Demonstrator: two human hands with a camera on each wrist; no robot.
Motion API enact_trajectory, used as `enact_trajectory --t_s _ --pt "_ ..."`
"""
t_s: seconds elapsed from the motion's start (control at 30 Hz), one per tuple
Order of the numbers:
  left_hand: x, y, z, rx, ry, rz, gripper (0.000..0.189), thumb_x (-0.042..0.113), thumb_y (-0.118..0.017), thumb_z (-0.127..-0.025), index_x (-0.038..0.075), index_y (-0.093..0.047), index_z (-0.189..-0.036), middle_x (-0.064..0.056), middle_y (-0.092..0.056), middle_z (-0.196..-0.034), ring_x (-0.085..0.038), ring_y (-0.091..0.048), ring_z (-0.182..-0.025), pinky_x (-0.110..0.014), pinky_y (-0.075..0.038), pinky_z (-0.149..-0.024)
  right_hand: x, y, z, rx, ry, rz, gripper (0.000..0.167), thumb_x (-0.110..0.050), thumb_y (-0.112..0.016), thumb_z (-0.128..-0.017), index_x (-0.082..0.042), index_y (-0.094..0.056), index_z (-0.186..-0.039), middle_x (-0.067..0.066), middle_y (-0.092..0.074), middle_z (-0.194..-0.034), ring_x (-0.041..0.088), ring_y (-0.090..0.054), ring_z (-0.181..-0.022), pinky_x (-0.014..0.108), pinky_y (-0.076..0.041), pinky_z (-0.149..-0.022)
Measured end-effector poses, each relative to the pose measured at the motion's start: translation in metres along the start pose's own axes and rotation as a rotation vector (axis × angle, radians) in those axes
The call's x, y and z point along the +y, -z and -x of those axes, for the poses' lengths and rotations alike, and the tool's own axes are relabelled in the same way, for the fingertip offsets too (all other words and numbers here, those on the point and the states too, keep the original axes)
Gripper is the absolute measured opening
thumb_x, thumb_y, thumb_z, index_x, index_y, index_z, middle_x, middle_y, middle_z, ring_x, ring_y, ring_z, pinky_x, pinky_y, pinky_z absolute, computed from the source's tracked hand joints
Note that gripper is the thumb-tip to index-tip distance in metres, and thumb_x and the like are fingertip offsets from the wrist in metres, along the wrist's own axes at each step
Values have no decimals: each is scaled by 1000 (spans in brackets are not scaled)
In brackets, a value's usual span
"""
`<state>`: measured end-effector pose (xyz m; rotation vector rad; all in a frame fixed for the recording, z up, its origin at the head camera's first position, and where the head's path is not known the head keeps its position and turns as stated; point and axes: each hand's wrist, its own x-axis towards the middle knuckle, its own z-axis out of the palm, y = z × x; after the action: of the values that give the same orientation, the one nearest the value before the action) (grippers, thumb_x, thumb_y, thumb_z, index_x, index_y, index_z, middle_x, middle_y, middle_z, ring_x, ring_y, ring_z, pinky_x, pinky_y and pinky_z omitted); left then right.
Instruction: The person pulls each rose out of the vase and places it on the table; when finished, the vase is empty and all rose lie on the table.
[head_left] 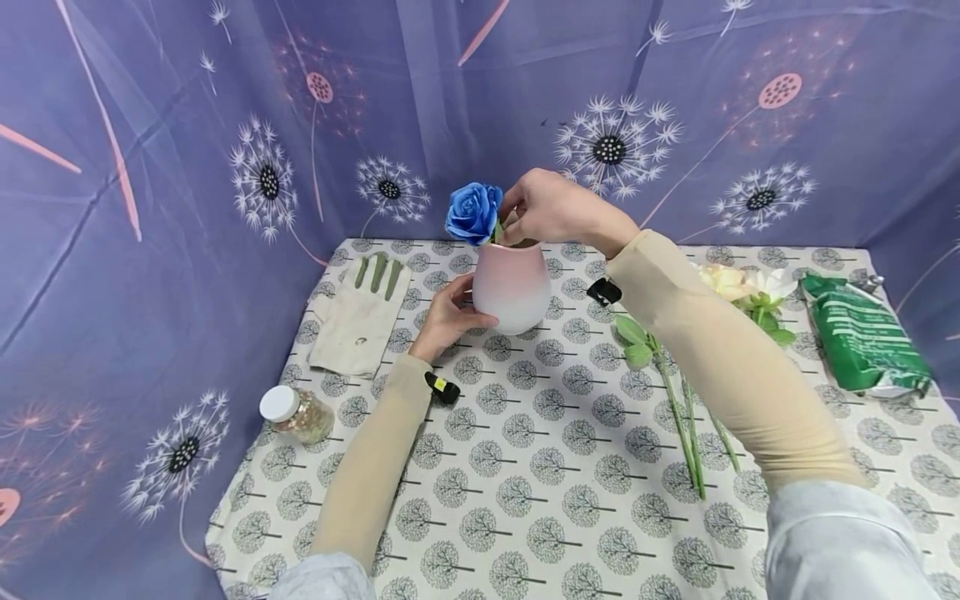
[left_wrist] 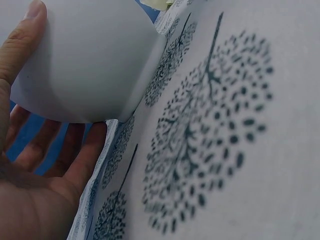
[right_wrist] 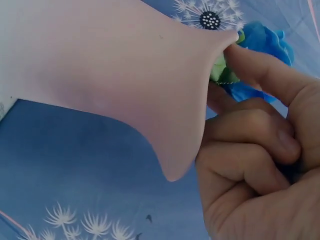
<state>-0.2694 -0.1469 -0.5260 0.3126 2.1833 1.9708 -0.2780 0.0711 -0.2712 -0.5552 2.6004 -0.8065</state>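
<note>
A pink-to-white vase (head_left: 512, 287) stands upright on the tree-print cloth. My left hand (head_left: 448, 317) grips its lower left side; in the left wrist view the thumb (left_wrist: 22, 42) lies along one side of the vase (left_wrist: 95, 60) and the fingers curve behind it. A blue rose (head_left: 474, 213) leans left out of the mouth. At the rim, my right hand (head_left: 551, 208) pinches the rose just below its bloom. From the right wrist, the blue rose (right_wrist: 265, 47) shows partly behind the fingers, with green leaf at the rim. Its stem inside the vase is hidden.
On the right lie pale flowers (head_left: 731, 283) with long green stems (head_left: 678, 417), partly behind my right arm. Beyond them is a green-and-white packet (head_left: 862, 333). At left are a work glove (head_left: 360, 321) and a white-lidded jar (head_left: 298, 414). Purple curtain closes the back.
</note>
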Motion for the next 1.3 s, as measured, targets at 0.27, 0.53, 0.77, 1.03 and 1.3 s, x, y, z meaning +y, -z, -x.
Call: enact_trajectory --t_s 0.27,0.53,0.77,1.03,1.3 --pt "0 -2 1 7 -16 -5 92 -3 -92 -80 13 -51 -161 -23 -59 -156 -46 -67 -135 -45 -61 -115 0 -6 -1 39 15 21 41 -27 -85 -91 -8 -77 -127 10 -77 -116 24 -65 -107 38 -57 -98" --pt "-1 -2 1 12 -6 -3 91 0 -93 -80 16 -53 -160 -21 -61 -155 -44 -68 -134 -47 -61 -116 -10 -23 0 217 17 11 37 -26 -89 -88 -7 -78 -118 8 -74 -100 24 -65 -95 36 -58 -84" --pt "-3 -2 0 19 6 -1 91 3 -94 -80 20 -55 -160 -17 -61 -157 -42 -69 -133 -47 -60 -116 -17 -34 -2 277 1 -23 36 -24 -87 -92 -3 -78 -120 15 -78 -111 28 -70 -99 43 -65 -90" --pt "-4 -2 -1 4 -15 24 91 1 -93 -80 19 -54 -160 -18 -61 -157 -44 -68 -135 -47 -60 -117 -20 -43 -3 328 42 -17 31 -21 -85 -93 -5 -82 -120 14 -81 -113 26 -69 -95 39 -59 -81" --pt "-4 -1 -1 16 -10 16 91 1 -93 -79 19 -55 -160 -18 -60 -158 -43 -67 -136 -48 -59 -118 -22 -40 0 349 87 -34 21 -17 -82 -96 -4 -83 -113 6 -72 -83 17 -59 -74 27 -47 -64"
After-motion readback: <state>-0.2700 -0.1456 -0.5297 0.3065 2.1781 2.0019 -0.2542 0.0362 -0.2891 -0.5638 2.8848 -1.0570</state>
